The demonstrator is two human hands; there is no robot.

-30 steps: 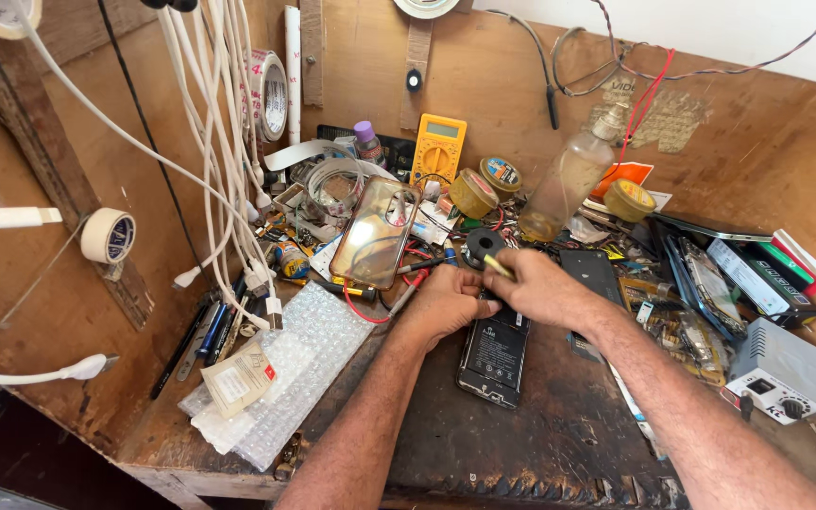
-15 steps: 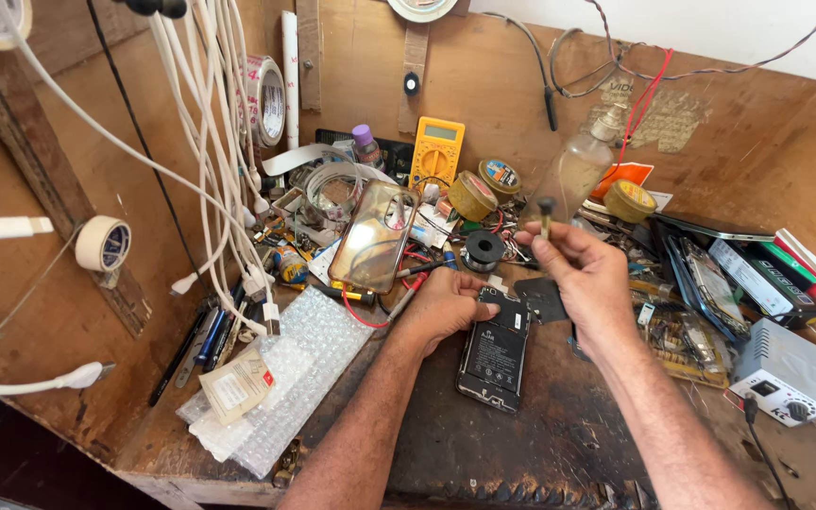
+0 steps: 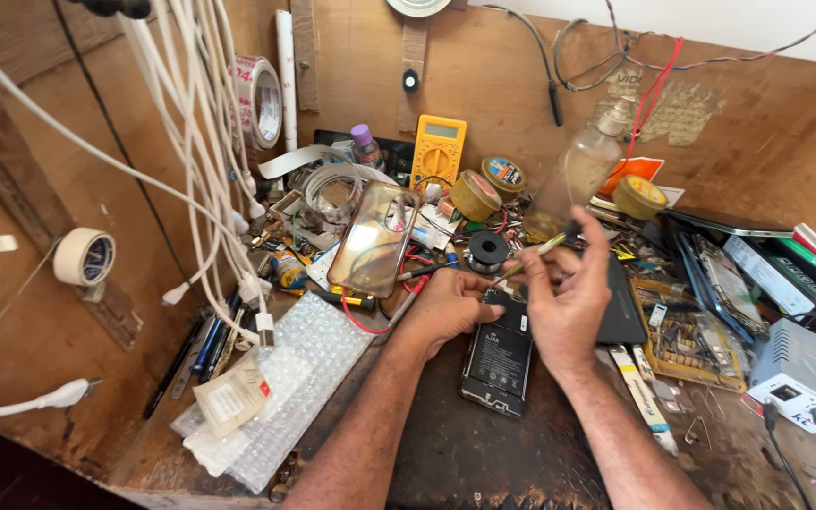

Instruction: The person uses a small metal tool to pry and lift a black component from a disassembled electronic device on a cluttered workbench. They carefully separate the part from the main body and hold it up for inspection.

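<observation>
Opened black smartphone [image 3: 499, 364] at frame centre, back off, steadied by left hand [image 3: 448, 307]; right hand [image 3: 567, 302] pinching thin screwdriver [image 3: 535, 253]; reassembly outstanding.

An opened phone [image 3: 498, 364] is lying on the workbench [image 3: 446, 453], with the left hand [image 3: 446, 307] resting at its upper left corner and the right hand [image 3: 567, 297] hovering just over its upper right. A sheet of bubble wrap [image 3: 290, 382] is lying to the left. A multimeter [image 3: 439, 151] and a bottle [image 3: 578, 175] are standing behind, against the back wall.
</observation>
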